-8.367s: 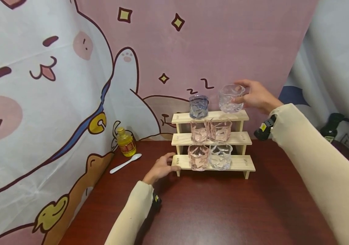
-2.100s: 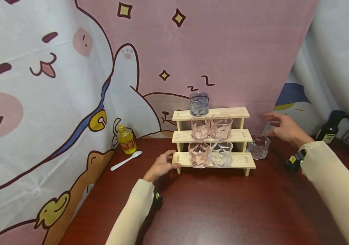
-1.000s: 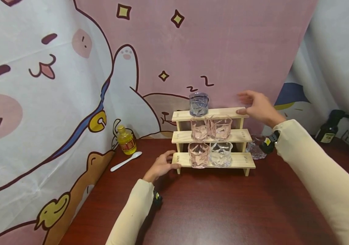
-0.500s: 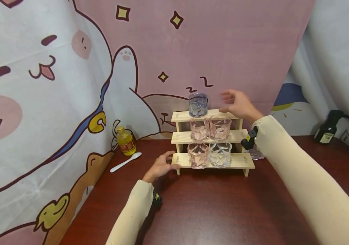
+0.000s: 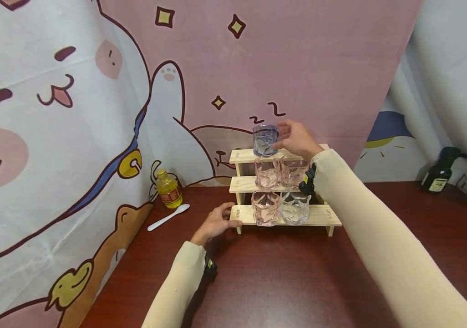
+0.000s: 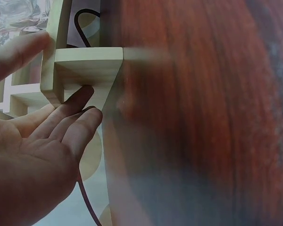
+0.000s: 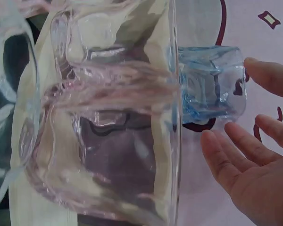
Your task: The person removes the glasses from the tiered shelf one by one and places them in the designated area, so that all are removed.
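A blue glass [image 5: 265,140] stands on the top tier of a three-step wooden stand [image 5: 324,215]. Close at its right side is my right hand [image 5: 296,138], fingers spread. The right wrist view shows thumb and fingertips apart around the blue glass [image 7: 212,84], near its rim. My left hand [image 5: 214,223] grips the stand's lowest tier at its left end. In the left wrist view its thumb lies against one face of the board [image 6: 89,54], fingers under it. Two pink glasses [image 5: 267,175] sit on the middle tier. The bottom tier carries another pink glass [image 5: 266,209] and a clear glass [image 5: 295,209].
On the left of the dark red table [image 5: 291,278] are a small yellow bottle [image 5: 169,189] and a white spoon [image 5: 169,217]. A dark bottle [image 5: 437,173] stands far right. A printed cloth [image 5: 319,68] hangs close behind the stand.
The clear glass went from the top tier to the table right of the stand; my sleeve now hides it. My right hand let it go, then moved left to the blue glass. Left hand stays.
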Action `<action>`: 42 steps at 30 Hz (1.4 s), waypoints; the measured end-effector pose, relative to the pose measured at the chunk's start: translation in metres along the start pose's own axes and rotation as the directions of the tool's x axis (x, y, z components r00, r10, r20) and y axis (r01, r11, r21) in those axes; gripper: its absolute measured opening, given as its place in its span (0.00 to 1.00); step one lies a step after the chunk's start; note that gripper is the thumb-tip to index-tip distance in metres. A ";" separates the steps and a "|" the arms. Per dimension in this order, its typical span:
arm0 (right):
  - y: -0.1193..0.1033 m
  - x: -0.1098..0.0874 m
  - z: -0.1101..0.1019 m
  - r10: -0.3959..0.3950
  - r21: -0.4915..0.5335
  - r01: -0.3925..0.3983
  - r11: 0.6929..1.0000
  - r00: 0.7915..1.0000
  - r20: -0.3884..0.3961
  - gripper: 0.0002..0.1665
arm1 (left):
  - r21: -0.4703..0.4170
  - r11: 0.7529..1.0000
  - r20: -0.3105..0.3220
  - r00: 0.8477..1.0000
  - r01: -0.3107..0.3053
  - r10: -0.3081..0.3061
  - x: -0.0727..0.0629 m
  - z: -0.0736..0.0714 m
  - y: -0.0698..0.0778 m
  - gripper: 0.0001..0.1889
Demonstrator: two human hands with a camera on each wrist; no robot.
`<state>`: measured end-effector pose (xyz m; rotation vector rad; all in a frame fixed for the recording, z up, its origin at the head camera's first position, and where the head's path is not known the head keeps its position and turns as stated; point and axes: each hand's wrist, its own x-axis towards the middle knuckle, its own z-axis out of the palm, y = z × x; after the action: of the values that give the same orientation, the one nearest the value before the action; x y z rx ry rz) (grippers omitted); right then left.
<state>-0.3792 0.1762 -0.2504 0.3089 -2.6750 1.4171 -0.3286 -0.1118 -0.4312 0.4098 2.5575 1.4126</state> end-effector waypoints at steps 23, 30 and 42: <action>-0.006 0.025 0.021 0.079 -0.107 -0.078 0.991 0.997 0.005 0.54 | 0.035 0.999 0.011 1.000 0.002 -0.002 0.000 -0.003 0.001 0.40; -0.010 0.028 0.028 0.122 -0.042 -0.124 0.991 0.992 -0.038 0.53 | 0.028 1.000 0.011 1.000 0.007 -0.007 0.000 -0.004 0.003 0.40; -0.009 0.027 0.041 0.174 0.058 -0.166 0.984 0.968 -0.183 0.50 | 0.016 1.000 0.006 1.000 0.005 -0.005 0.000 -0.003 0.002 0.39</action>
<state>-0.4028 0.1340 -0.2611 -0.0519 -2.5724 1.4676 -0.3290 -0.1128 -0.4278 0.4099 2.5649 1.3873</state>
